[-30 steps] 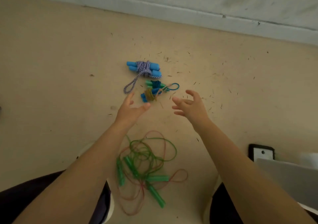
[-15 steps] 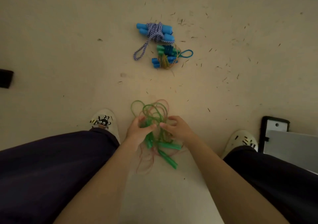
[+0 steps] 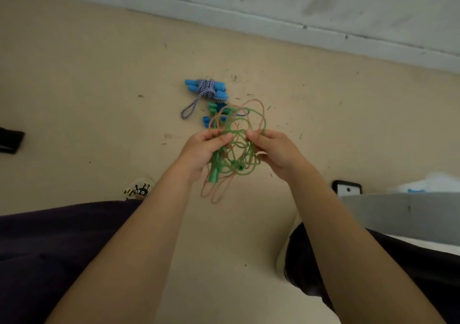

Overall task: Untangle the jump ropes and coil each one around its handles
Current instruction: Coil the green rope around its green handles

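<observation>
Midair, left hand (image 3: 202, 147) and right hand (image 3: 275, 149) each grip the knotted green-and-pink rope tangle (image 3: 234, 137)

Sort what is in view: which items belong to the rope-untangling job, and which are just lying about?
Job:
- tangled green and red ropes, held by left hand and right hand
- green handle
- coiled blue-handled rope
- second small bundle, partly hidden

Lying about:
- black-framed object
- grey box
- dark object at the left edge
</observation>
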Tool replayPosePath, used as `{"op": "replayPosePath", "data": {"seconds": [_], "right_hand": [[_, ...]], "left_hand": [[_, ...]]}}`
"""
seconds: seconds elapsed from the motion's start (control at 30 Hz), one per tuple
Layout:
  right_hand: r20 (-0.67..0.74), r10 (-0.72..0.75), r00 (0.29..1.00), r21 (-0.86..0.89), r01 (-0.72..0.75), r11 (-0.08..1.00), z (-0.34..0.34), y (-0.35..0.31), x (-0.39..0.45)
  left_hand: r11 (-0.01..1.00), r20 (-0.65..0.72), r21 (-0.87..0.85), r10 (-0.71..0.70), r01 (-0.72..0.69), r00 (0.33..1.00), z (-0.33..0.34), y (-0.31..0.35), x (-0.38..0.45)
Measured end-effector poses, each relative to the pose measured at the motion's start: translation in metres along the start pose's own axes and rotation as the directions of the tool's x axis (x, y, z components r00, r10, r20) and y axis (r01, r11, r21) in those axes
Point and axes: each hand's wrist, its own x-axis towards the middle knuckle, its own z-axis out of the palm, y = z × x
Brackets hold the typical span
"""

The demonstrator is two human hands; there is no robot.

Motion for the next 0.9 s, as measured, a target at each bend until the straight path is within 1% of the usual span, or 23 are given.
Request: {"op": "replayPosePath", "data": {"seconds": [0.1,0.2,0.3,0.33,0.4,0.5,0.6,0.7,0.8,0.83,0.9], "right_hand": [[-0.009,-0.157,0.988,-0.086,0.156,0.984,-0.01,-0.056,-0.046],[0.043,-0.288,0.957,-0.126,0.291,0.948,-0.011,-0.107,-0.103],[0.066,-0.378,0.923,-0.145,0.384,0.912,-0.011,-0.148,-0.159],[0.067,-0.406,0.911,-0.15,0.412,0.899,-0.011,-0.158,-0.175],[0.066,-0.447,0.892,-0.157,0.451,0.878,-0.014,-0.172,-0.203],[0.058,-0.485,0.873,-0.148,0.488,0.86,-0.02,-0.182,-0.233],[0.071,-0.501,0.862,-0.151,0.506,0.849,-0.022,-0.18,-0.249],[0.137,-0.48,0.866,-0.199,0.499,0.843,-0.018,-0.17,-0.253],[0.192,-0.444,0.875,-0.242,0.48,0.843,-0.011,-0.154,-0.251],[0.181,-0.452,0.873,-0.237,0.485,0.842,-0.008,-0.148,-0.249],[0.09,-0.509,0.856,-0.265,0.513,0.816,-0.004,-0.141,-0.244]], "left_hand": [[0.991,0.031,0.038,0.126,-0.127,0.992,0.008,0.05,-0.04],[0.972,0.16,0.075,0.209,-0.223,0.965,0.014,0.103,-0.096],[0.935,0.255,0.108,0.301,-0.337,0.919,0.017,0.147,-0.152],[0.914,0.269,0.138,0.336,-0.381,0.903,0.016,0.159,-0.168],[0.868,0.253,0.18,0.413,-0.462,0.875,0.012,0.177,-0.196],[0.82,0.219,0.18,0.506,-0.544,0.835,0.0,0.19,-0.223],[0.815,0.223,0.16,0.52,-0.557,0.825,-0.008,0.187,-0.24],[0.843,0.174,0.131,0.499,-0.523,0.849,-0.009,0.174,-0.246],[0.853,0.151,0.164,0.475,-0.496,0.867,-0.005,0.161,-0.246],[0.855,0.146,0.184,0.464,-0.485,0.874,-0.003,0.159,-0.247],[0.846,0.136,0.238,0.458,-0.478,0.878,0.0,0.158,-0.246]]}}
